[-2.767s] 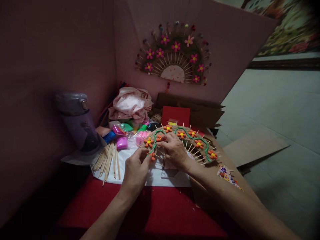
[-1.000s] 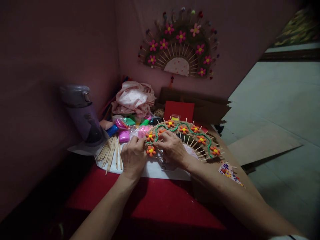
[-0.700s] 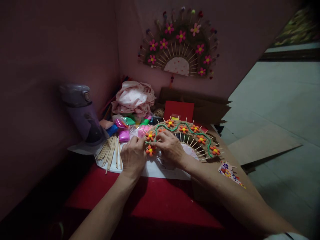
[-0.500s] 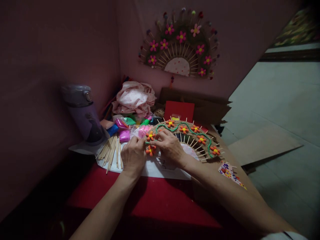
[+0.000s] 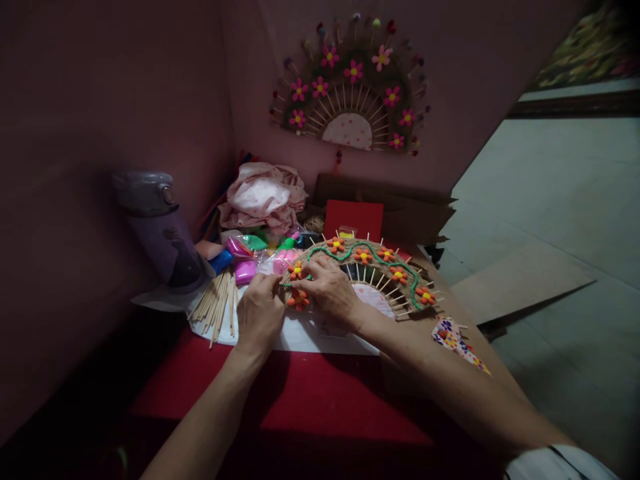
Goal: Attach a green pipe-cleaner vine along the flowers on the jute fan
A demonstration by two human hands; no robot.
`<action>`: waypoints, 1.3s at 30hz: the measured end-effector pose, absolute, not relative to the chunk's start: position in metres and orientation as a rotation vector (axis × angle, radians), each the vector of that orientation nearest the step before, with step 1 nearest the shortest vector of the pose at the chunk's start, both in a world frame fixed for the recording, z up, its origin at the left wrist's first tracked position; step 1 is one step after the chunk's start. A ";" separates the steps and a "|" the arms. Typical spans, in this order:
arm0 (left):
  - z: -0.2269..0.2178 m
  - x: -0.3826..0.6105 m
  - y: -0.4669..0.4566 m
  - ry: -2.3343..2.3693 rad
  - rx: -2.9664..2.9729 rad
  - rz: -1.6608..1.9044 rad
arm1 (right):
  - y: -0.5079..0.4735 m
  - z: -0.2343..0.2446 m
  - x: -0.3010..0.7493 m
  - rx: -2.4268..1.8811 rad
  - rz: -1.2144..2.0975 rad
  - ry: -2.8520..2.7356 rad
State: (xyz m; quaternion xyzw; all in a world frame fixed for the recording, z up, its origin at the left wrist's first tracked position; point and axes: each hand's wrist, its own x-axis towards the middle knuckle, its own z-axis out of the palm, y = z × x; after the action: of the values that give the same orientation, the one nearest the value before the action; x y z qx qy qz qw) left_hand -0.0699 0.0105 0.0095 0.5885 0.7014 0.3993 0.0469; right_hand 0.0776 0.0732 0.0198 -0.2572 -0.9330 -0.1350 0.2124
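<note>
The right hand (image 5: 327,293) is hiding the lower left spokes of the woven fan (image 5: 395,263), and the purple bottle (image 5: 160,233) is showing blurred.

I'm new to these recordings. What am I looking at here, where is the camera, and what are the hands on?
No machine: these are a person's two bare hands, filmed by one camera on their head looking down. The left hand and right hand meet at the left end of a half-round stick fan with orange flowers and a green cord; whether they pinch it is too small to tell. It lies on a red-covered table. Beside it: loose sticks, coloured packets, a purple bottle. A second fan hangs on the wall.
</note>
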 end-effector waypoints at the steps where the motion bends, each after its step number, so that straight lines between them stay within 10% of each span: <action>1: 0.009 -0.071 0.011 2.117 1.786 1.240 | 0.073 0.020 0.077 -0.713 -0.371 -2.595; 39: 0.004 -0.071 0.006 2.039 1.793 1.237 | 0.071 0.023 0.071 -0.728 -0.337 -2.632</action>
State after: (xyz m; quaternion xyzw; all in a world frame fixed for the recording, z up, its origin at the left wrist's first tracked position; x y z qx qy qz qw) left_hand -0.0712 0.0058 0.0039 0.5992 0.6812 0.4132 0.0789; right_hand 0.0710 0.0713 0.0228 -0.2594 -0.9385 -0.1201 0.1936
